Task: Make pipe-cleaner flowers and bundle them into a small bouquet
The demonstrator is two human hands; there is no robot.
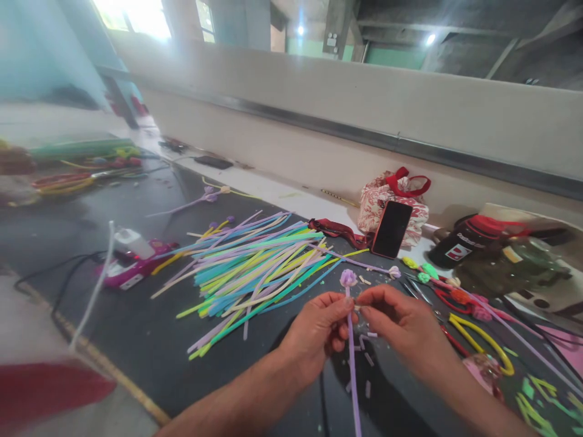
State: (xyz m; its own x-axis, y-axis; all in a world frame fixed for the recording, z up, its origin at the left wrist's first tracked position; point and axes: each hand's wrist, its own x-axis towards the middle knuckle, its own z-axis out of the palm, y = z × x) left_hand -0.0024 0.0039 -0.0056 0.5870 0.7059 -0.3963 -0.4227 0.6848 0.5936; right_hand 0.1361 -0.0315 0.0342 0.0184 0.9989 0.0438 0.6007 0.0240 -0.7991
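Note:
My left hand (321, 325) pinches the upper stem of a lilac pipe-cleaner flower (348, 278), just below its bud-like head. The flower's long fuzzy stem (353, 370) runs down toward me, nearly upright in view. Close against the stem, my right hand (401, 315) has thumb and forefinger drawn together; a small pale bit shows at the fingertips, too small to name. Short cut-off lilac pieces (368, 388) lie on the dark table under both hands. A second lilac flower (394, 272) rests beyond the right hand.
Loose pastel pipe cleaners (255, 267) spread over the table (164, 358) to the left. A phone (392, 229) leans on a patterned bag (371, 197). Yellow-handled pliers (483, 346) and a black bottle (464, 240) stand right. A magenta power strip (122, 273) lies left.

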